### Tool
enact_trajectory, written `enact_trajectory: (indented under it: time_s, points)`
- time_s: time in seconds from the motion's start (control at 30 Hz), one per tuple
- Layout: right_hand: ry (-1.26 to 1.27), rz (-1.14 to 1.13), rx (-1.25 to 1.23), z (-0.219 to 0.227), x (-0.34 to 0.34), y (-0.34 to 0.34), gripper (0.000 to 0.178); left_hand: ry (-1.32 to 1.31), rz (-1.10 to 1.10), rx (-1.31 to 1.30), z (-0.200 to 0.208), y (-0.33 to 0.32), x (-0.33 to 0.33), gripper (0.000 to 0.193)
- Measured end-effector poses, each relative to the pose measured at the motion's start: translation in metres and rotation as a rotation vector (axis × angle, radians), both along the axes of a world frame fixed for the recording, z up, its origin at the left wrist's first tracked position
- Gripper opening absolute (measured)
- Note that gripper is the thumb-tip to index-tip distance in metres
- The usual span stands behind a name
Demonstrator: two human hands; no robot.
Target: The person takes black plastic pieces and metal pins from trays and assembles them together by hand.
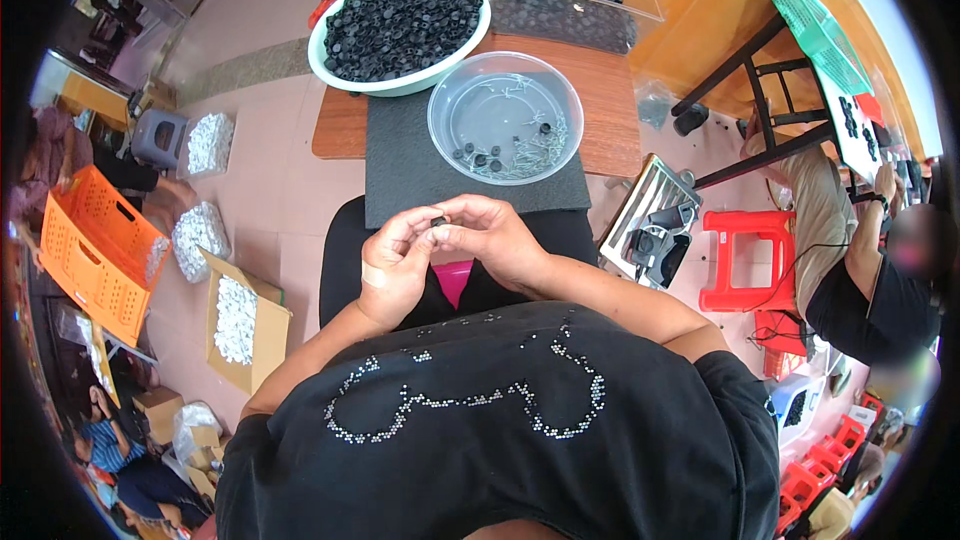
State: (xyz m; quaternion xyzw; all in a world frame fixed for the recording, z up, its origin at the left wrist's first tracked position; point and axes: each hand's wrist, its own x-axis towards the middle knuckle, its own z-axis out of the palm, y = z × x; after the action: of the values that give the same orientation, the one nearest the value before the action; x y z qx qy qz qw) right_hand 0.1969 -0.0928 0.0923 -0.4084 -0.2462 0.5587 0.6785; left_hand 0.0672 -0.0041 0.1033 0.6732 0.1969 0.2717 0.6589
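Note:
In front of my lap, my left hand [392, 265] and my right hand [497, 240] meet at their fingertips. Between them is a small black round part [438, 222], pinched by the fingers of both; its far side is hidden. A plaster-like patch covers part of the left wrist. Just beyond my hands lies a dark grey mat [400, 165]. On it stands a clear round tub [437, 140] with several black parts and a heap of thin pale metal pieces [543, 152], too fine to name exactly.
A pale green basin [316, 52] full of black parts and a clear bin [560, 20] of similar parts stand on the brown table [610, 120]. Right are a red stool [712, 265] and a person in black [860, 290]. Left are an orange crate [90, 260] and a carton [268, 330] of white pieces.

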Motion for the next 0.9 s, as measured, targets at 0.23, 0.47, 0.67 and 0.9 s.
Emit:
enact_trajectory:
  time_s: [0.23,0.47,0.67,0.9]
  points:
    - [-0.045,0.039,0.009,-0.011,-0.004,-0.002,0.019,-0.013,-0.054,-0.133,-0.006,-0.001,-0.006,0.023]
    - [-0.100,0.032,0.055,-0.019,-0.001,0.001,0.014,0.011,-0.053,-0.155,0.000,-0.004,-0.006,0.035]
    - [-0.119,0.043,0.103,-0.027,0.003,0.006,0.011,0.003,-0.073,-0.127,-0.004,-0.005,-0.004,0.040]
    - [-0.142,0.025,-0.012,-0.042,0.012,0.008,0.012,0.050,-0.109,-0.244,-0.016,0.000,0.003,0.053]
